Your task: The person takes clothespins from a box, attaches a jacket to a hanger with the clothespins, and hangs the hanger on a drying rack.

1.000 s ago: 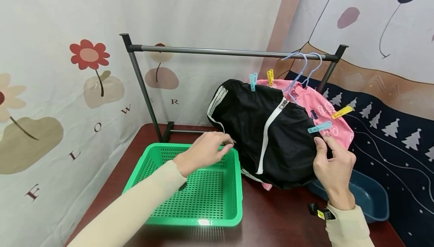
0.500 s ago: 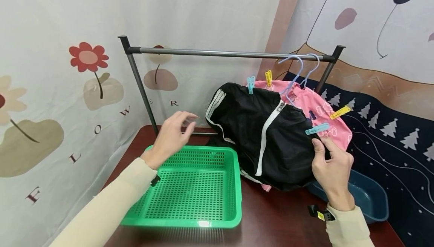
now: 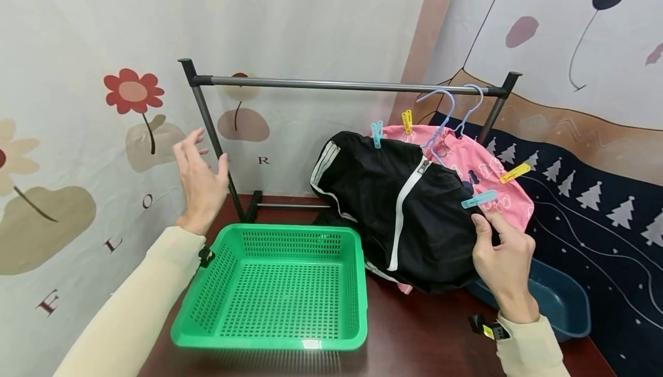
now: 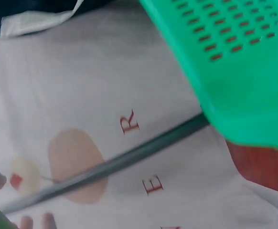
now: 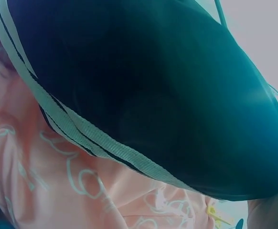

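A black zip jacket (image 3: 357, 193) with white stripes hangs on a light-blue hanger (image 3: 444, 121). My right hand (image 3: 505, 265) pinches its edge at the right, just below a light-blue clothespin (image 3: 479, 199). Another light-blue clothespin (image 3: 376, 134) sits on the jacket's other upper side. Behind it hangs a pink patterned garment (image 3: 468, 161) with yellow clothespins (image 3: 515, 173). In the right wrist view the black jacket (image 5: 129, 86) fills most of the picture. My left hand (image 3: 201, 184) is raised with fingers spread beside the rack's left post, holding nothing.
A metal clothes rack (image 3: 321, 84) spans the table (image 3: 409, 331). In front stands a green perforated basket (image 3: 269, 342), with nothing seen in it. A blue basin (image 3: 561, 296) sits at the right, partly behind my right hand. Printed cloth walls enclose the back.
My left hand has moved away from the jacket's left side, across the green basket to the rack's left post, its fingers spreading. My right hand keeps its pinch on the jacket.
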Demonstrator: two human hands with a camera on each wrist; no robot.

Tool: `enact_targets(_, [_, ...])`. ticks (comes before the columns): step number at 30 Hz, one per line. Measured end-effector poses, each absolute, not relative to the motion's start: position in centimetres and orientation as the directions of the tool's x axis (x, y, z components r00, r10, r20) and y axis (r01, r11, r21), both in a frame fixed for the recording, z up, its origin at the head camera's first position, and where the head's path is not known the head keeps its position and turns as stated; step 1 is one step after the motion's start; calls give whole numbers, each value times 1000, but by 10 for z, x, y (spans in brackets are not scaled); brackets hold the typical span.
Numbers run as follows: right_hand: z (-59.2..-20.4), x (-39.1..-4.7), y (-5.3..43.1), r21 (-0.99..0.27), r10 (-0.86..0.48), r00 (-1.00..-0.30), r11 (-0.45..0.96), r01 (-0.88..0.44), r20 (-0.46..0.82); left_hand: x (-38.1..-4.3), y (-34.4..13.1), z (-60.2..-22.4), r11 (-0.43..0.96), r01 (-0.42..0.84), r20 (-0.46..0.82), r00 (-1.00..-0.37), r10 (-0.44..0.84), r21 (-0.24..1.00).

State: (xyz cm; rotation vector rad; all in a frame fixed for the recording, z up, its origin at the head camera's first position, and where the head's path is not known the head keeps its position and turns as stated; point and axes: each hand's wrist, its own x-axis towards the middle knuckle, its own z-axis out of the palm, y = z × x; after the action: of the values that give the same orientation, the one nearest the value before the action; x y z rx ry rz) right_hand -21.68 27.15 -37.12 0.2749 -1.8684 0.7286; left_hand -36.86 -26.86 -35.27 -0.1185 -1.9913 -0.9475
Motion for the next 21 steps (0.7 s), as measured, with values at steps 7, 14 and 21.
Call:
enact_targets(7, [-373,-216,270,-352,135,-417,789,-503,899,-383,-291,-345,690,387,698,-675,-239,611])
enact_targets(14, [-374,-215,268,-348,125,-426,793,-499,896,-389,-296,-343,701,366,671,-709,-216,612])
enact_targets(21, [-373,-214,268,-347,132,-418,798,-493,899,-393,-295,-346,706,349,655,-726,-213,616])
